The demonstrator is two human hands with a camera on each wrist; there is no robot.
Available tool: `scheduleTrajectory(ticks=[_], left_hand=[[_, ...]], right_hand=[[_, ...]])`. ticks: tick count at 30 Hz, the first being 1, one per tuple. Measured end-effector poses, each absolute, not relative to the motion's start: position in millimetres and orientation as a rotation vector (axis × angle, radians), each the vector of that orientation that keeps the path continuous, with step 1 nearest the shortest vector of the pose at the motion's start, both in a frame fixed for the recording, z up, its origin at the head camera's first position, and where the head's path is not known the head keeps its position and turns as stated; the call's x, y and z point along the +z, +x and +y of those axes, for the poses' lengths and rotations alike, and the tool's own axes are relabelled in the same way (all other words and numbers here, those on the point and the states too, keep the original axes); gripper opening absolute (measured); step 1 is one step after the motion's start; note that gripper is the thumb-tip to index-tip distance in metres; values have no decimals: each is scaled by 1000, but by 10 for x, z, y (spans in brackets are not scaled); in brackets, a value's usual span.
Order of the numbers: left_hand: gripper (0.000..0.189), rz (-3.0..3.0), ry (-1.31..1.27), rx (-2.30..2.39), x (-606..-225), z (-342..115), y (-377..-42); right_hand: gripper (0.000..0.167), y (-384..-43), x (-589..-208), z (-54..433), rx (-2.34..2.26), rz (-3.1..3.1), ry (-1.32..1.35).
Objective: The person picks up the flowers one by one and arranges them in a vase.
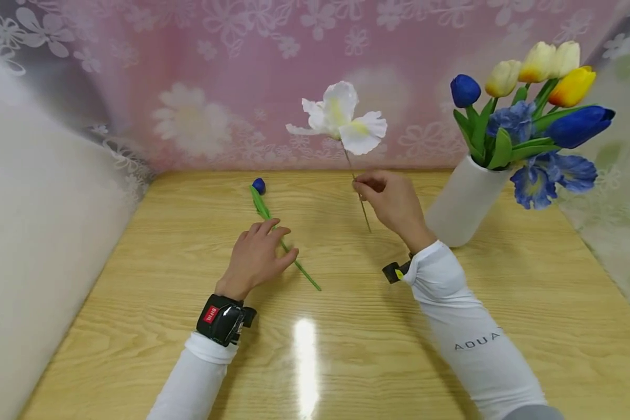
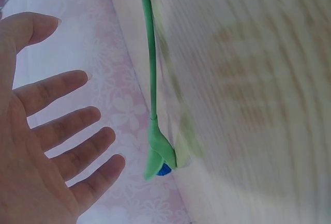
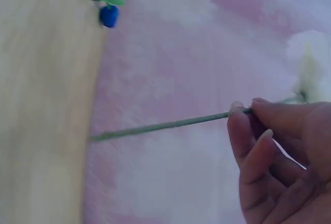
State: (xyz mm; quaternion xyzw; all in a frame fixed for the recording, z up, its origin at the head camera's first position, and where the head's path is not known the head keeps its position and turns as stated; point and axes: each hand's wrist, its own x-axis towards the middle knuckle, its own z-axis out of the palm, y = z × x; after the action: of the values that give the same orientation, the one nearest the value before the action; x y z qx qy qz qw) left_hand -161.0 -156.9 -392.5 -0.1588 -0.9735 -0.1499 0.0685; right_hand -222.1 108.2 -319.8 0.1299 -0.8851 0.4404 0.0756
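My right hand pinches the thin stem of a white artificial iris between thumb and fingertips. The bloom is held up above the table's back edge, its bare stem end pointing down; the right wrist view shows the green stem running out from the fingertips. My left hand hovers with spread, relaxed fingers over a blue artificial tulip lying on the table. That tulip's green stem runs beside the fingers in the left wrist view, with a gap between. Nothing is in the left palm.
A white vase stands at the right, filled with cream, yellow and blue tulips and blue irises. Behind the wooden table hangs a pink floral curtain. A white wall borders the left side.
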Motion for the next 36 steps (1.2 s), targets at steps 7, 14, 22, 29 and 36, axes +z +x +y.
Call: scheduleTrajectory(ticks=[7,14,22,29,36], left_hand=[[47,-2898,-512,-485,-3918,-1518,-1628],[46,-2880,-558,-509,-3862,-1439,-1680],[47,-2885,-583,-506,-3848,-1372,-1707],[47,-2881,-596,-520,-3850,-1333,-1719],[47,-2889,-602,-522,-3855,-1289,-1735]], right_hand=[[27,-2197,-2822,1343,1186,-2389,302],[27,-2211,-2497,1641,1127,-2189,252],[26,-2194,-2407,1894,1197,-2139,157],[27,-2144,-2338,2025,1260,-2050,105],[27,-2094,-2253,2135,1306,-1960,41]])
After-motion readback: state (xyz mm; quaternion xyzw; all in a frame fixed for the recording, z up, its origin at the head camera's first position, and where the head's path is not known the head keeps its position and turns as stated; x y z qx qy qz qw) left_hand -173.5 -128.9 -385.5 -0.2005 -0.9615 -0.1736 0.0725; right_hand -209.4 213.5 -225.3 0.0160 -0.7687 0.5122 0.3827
